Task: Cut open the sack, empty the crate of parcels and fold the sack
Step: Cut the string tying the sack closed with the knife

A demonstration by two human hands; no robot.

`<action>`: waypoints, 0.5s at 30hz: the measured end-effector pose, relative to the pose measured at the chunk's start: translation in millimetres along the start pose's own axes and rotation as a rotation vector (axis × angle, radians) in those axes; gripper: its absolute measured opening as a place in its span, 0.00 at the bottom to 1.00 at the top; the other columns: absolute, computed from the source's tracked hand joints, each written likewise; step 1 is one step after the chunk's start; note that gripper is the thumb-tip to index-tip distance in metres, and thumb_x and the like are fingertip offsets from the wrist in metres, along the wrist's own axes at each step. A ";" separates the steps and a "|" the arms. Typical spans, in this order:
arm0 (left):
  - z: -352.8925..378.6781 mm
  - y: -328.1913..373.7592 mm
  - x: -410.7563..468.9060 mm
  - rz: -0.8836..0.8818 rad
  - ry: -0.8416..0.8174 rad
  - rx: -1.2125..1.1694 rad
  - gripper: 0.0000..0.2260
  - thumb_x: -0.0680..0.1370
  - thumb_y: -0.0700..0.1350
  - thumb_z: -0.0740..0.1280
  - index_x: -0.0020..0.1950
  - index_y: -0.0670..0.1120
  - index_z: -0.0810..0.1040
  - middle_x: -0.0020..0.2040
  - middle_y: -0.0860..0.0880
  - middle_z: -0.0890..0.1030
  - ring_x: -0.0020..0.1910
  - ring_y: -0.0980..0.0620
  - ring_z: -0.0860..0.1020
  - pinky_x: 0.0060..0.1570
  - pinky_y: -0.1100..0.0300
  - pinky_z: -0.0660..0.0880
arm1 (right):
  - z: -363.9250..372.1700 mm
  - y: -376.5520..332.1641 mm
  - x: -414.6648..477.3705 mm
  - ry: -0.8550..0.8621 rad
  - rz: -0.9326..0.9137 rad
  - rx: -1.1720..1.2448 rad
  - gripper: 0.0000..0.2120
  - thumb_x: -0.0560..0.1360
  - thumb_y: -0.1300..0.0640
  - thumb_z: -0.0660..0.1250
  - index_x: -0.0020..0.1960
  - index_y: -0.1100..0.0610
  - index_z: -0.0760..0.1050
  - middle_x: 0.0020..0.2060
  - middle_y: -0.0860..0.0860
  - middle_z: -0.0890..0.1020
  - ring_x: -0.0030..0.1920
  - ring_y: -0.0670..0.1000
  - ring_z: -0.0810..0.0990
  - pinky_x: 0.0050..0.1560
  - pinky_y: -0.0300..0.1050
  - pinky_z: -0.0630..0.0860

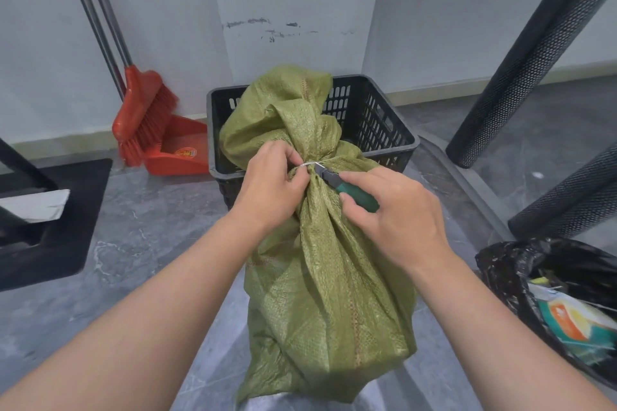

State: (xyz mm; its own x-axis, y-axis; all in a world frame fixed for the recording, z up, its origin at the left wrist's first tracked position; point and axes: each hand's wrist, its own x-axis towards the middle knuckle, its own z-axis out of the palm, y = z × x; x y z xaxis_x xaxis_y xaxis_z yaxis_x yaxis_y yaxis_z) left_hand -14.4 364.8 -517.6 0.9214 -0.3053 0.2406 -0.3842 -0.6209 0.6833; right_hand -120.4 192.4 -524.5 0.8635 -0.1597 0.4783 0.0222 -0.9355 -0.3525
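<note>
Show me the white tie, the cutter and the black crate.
white tie (pixel 312 163): head view, its bare loop.
cutter (pixel 360 198): head view, its green handle.
black crate (pixel 377 117): head view, its right wall.

The sack (pixel 327 277) hides most of the crate's (pixel 370 120) inside. The left hand's (pixel 270 183) fingertips vanish at the sack's neck; the right hand (pixel 400 220) covers the cutter's (pixel 354 192) handle end. The bin (pixel 494 264) runs off the picture's right edge.

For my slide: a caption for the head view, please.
Left hand pinches the white sack tie; right hand holds a cutter to it.
</note>
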 end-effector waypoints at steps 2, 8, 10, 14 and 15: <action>-0.5 -0.4 -0.2 0.000 -0.001 0.003 0.04 0.79 0.42 0.69 0.47 0.48 0.75 0.45 0.55 0.74 0.38 0.59 0.71 0.39 0.68 0.66 | -0.3 -1.1 -0.1 0.018 -0.011 -0.013 0.13 0.75 0.44 0.71 0.59 0.42 0.83 0.44 0.44 0.83 0.47 0.50 0.83 0.37 0.49 0.80; -4.1 0.6 0.4 0.006 0.015 0.036 0.04 0.80 0.44 0.70 0.47 0.50 0.77 0.43 0.53 0.77 0.41 0.54 0.75 0.38 0.66 0.65 | -0.2 -7.4 -0.6 0.063 0.013 0.013 0.12 0.75 0.45 0.71 0.58 0.42 0.84 0.45 0.43 0.84 0.46 0.49 0.83 0.37 0.46 0.79; -5.2 1.9 0.8 0.002 0.019 0.051 0.05 0.80 0.44 0.71 0.46 0.50 0.77 0.42 0.53 0.77 0.40 0.54 0.74 0.36 0.65 0.64 | -0.9 -9.9 0.0 0.117 0.065 0.080 0.13 0.76 0.46 0.72 0.59 0.42 0.84 0.46 0.43 0.84 0.48 0.48 0.83 0.39 0.45 0.78; -7.5 3.8 1.2 -0.015 0.032 0.052 0.04 0.79 0.45 0.72 0.46 0.50 0.79 0.37 0.57 0.75 0.34 0.59 0.72 0.33 0.71 0.66 | -0.1 -11.4 0.2 0.083 0.071 0.112 0.13 0.75 0.45 0.72 0.59 0.42 0.84 0.48 0.42 0.85 0.49 0.47 0.83 0.41 0.49 0.81; -8.1 4.3 1.4 -0.020 0.036 0.047 0.04 0.79 0.45 0.73 0.45 0.51 0.80 0.36 0.57 0.75 0.34 0.60 0.73 0.33 0.73 0.67 | 1.0 -11.2 -0.5 0.068 0.063 0.098 0.13 0.74 0.45 0.72 0.58 0.41 0.84 0.47 0.42 0.85 0.49 0.48 0.83 0.41 0.49 0.81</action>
State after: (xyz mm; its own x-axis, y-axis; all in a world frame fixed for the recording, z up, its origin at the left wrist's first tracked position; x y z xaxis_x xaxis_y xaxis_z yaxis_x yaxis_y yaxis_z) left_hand -14.3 367.5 -508.8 0.9302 -0.2665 0.2525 -0.3670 -0.6600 0.6555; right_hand -120.6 203.3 -521.6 0.8287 -0.2413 0.5050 0.0213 -0.8881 -0.4592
